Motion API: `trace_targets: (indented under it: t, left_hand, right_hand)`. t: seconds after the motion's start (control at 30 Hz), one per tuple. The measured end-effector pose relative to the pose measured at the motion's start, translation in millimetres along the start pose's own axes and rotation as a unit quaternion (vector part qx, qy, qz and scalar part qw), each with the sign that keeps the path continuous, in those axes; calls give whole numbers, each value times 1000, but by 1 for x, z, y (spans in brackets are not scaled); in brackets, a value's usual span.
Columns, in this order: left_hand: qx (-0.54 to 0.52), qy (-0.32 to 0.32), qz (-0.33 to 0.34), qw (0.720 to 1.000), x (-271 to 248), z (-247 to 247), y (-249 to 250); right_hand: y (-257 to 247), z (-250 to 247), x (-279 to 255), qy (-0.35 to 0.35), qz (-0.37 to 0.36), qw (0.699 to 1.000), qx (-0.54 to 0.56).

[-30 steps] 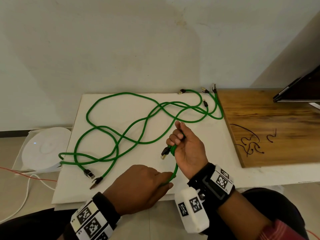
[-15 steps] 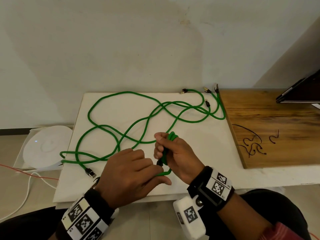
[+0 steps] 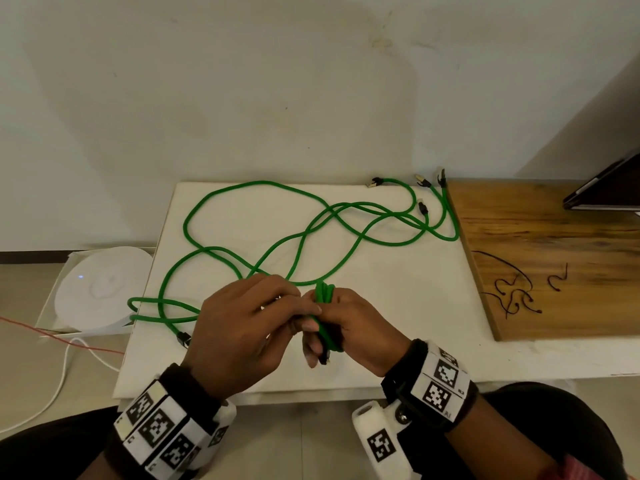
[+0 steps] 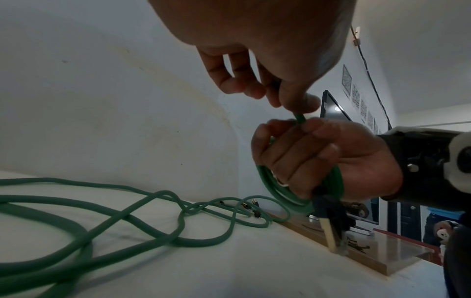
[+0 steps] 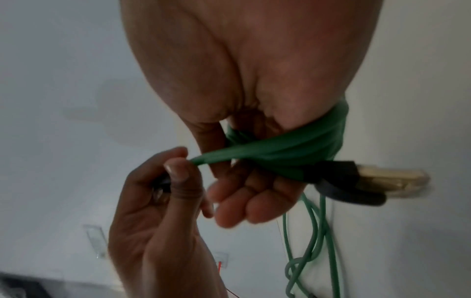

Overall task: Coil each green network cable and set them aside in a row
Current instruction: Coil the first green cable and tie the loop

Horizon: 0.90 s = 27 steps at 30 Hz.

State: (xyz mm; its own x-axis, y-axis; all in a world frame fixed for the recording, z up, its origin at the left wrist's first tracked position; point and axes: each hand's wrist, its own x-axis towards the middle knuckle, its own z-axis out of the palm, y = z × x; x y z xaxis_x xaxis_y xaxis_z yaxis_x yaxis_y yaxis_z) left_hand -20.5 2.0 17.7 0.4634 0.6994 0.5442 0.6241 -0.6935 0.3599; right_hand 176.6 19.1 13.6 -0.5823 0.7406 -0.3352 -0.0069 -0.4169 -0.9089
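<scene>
Right hand [image 3: 356,327] wrapped in green cable [image 3: 325,306] coils, left hand [image 3: 242,327] pinching its strand

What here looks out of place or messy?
The loose green cables sprawl crossed over each other on the white board, none set in a row. The right hand holds a small coil; the left hand pinches its strand. Stray black wire ties litter the wooden board.

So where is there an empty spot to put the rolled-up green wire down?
The white board is bare to the right of the coil, up to the wooden board, and along its near edge. The left and back are crowded with loose green cables; black ties litter the wood.
</scene>
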Motion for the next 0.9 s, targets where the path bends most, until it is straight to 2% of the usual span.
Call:
trace_targets:
  t: [0.07, 0.13, 0.3, 0.4, 0.47, 0.53, 0.6, 0.67, 0.9]
  left_hand:
    - [-24, -19, -13, 999, 0, 0, 0]
    - [-45, -37, -29, 998, 0, 1, 3]
    - [-148, -51, -121, 980, 7, -2, 3]
    - [-217, -67, -149, 962, 10, -2, 3]
    - [-310, -102, -196, 925, 10, 0, 6]
    - [-421, -138, -244, 862, 10, 0, 9]
    - [-482, -137, -276, 820, 11, -3, 12]
    - [-504, -129, -301, 800, 12, -5, 11]
    - [-521, -125, -367, 761, 8, 12, 20]
  right_hand:
    - [-5, 5, -3, 10, 5, 998, -66]
    - [-9, 8, -4, 2, 18, 997, -69]
    - [-6, 6, -4, -42, 72, 990, 115]
    - [0, 1, -3, -90, 63, 974, 197]
    - [1, 2, -2, -130, 48, 963, 232]
    - [1, 4, -2, -160, 37, 951, 262]
    - [0, 8, -3, -172, 20, 946, 273]
    - [-1, 12, -3, -170, 14, 949, 266]
    - [2, 19, 0, -101, 9, 962, 252]
